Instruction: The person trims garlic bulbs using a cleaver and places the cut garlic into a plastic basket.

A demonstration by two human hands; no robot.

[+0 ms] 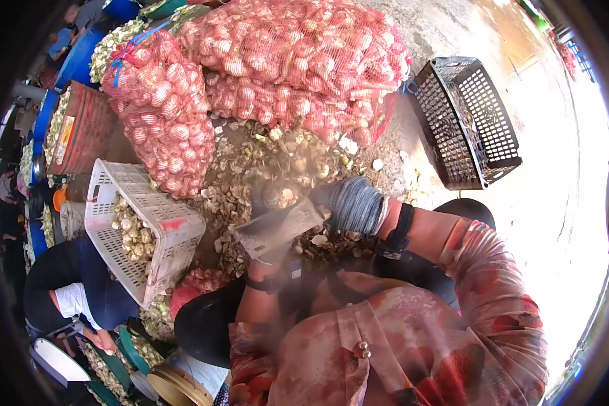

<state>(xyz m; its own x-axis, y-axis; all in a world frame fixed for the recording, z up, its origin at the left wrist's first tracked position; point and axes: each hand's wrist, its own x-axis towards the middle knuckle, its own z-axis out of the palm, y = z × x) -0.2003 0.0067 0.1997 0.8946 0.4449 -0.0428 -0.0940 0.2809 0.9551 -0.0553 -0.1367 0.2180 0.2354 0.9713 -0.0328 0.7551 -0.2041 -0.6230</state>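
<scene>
My right hand (350, 205), in a grey knitted glove, is closed round the handle end of a broad-bladed cleaver (277, 231). The blade points left and lies across my left hand (259, 203), hiding much of it. Just beyond the blade's upper edge, a garlic bulb (284, 196) sits in my gloved left fingers; motion blurs it. Whether the blade touches the bulb I cannot tell. Dark bands circle both wrists. Below my hands, garlic peelings and trimmings (240, 159) cover the ground.
Red mesh sacks of garlic (298, 57) lie ahead, with another sack (159, 111) upright beside them. At left a tilted white crate (179, 227) holds garlic bulbs (134, 233). A black crate (463, 125) stands at right. Another person (81, 277) works close by at lower left.
</scene>
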